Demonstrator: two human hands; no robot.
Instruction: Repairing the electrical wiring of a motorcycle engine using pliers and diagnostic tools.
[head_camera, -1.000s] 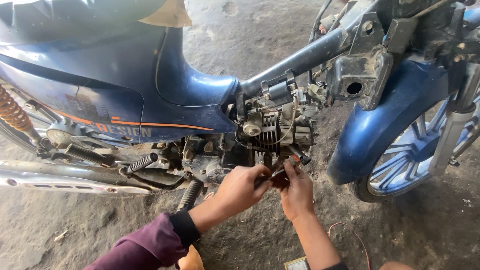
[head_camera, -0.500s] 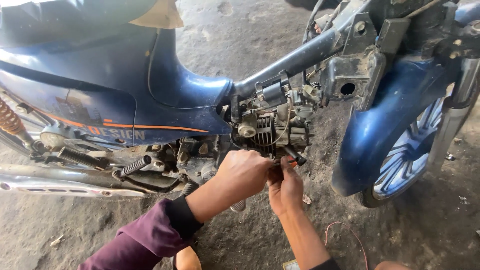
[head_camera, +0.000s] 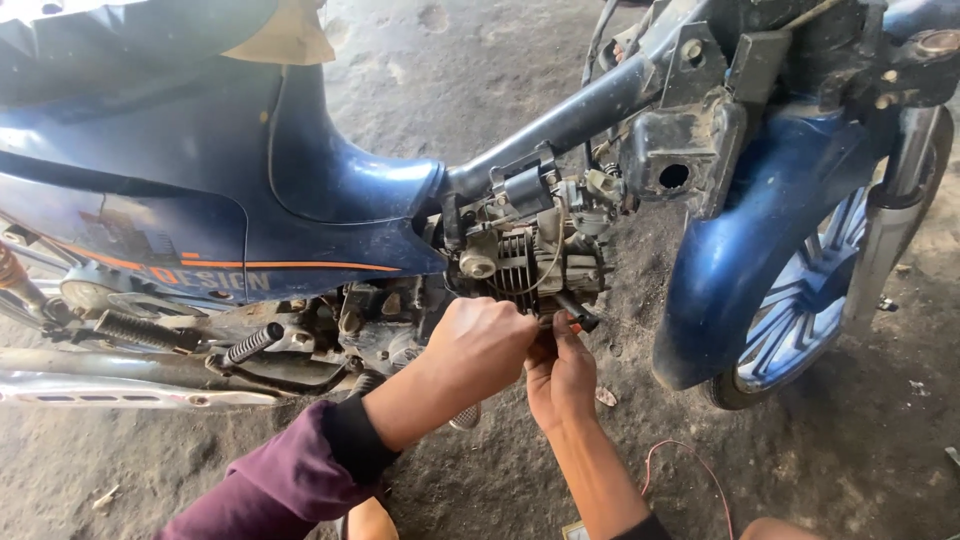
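Observation:
A blue motorbike (head_camera: 300, 200) with stripped panels stands side-on before me, its dirty grey engine (head_camera: 525, 250) exposed under the frame tube. My left hand (head_camera: 480, 345), in a purple sleeve, is closed up against the underside of the engine. My right hand (head_camera: 560, 375) sits just beside it and pinches a small dark tool with an orange tip (head_camera: 578, 320) that points up at the engine's lower edge. What my left hand grips is hidden by its fingers.
The blue front mudguard and spoked wheel (head_camera: 800, 290) stand to the right of my hands. A chrome exhaust (head_camera: 120, 385) and footpeg (head_camera: 250, 345) run low on the left. A thin red wire (head_camera: 690, 470) lies on the dusty concrete floor.
The view has shifted closer to the engine. Both hands have moved up and together under the cylinder, the left one now closed against it.

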